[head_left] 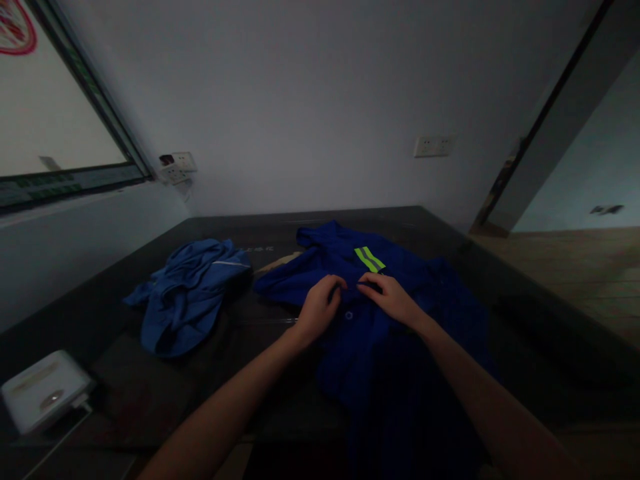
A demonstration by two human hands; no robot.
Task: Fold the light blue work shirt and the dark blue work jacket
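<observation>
A dark blue work jacket lies spread over the table, its lower part hanging past the front edge. It bears a yellow-green and grey reflective strip and a round button below the hands. My left hand pinches the jacket's cloth near its front. Just to the right, my right hand pinches the cloth too, thumb against forefinger. The two sets of fingertips are close together with a small gap. What lies right between the fingertips is too dark to make out beyond blue fabric.
A crumpled lighter blue garment rests on the dark table at the left. At the near left stands a white box-shaped device with a cable. Wall sockets are on the wall behind, and a dark flat item lies at the right.
</observation>
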